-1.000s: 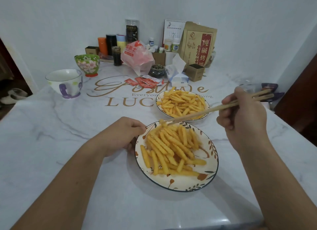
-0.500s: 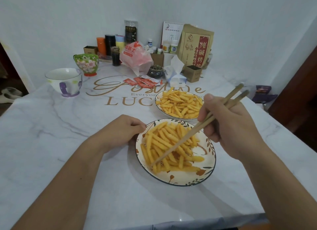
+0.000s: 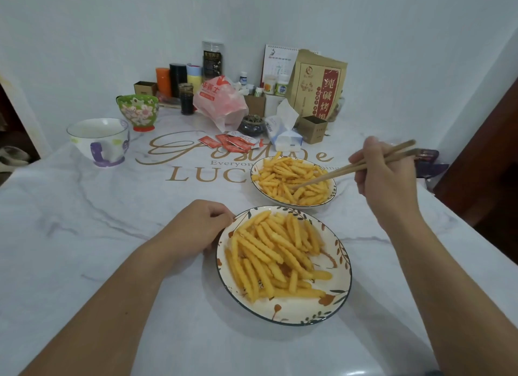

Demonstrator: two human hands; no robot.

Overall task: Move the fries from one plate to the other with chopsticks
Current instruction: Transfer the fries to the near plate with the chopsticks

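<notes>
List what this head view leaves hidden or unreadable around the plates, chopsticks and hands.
- Chopsticks: tips sit among the far plate's fries; whether they pinch one cannot be told.
- Left hand: fingertips curl out of sight by the near plate's rim; contact is unclear.
- Gold lettering on the table: partly covered by the far plate.
- Right hand: its back hides the fingers' grip.

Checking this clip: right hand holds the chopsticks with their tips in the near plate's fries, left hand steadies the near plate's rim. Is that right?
Not quite. In the head view the chopsticks, held by the right hand, have their tips in the fries of the far plate, not the near one. The rest stands: the left hand rests at the rim of the near plate.
</notes>
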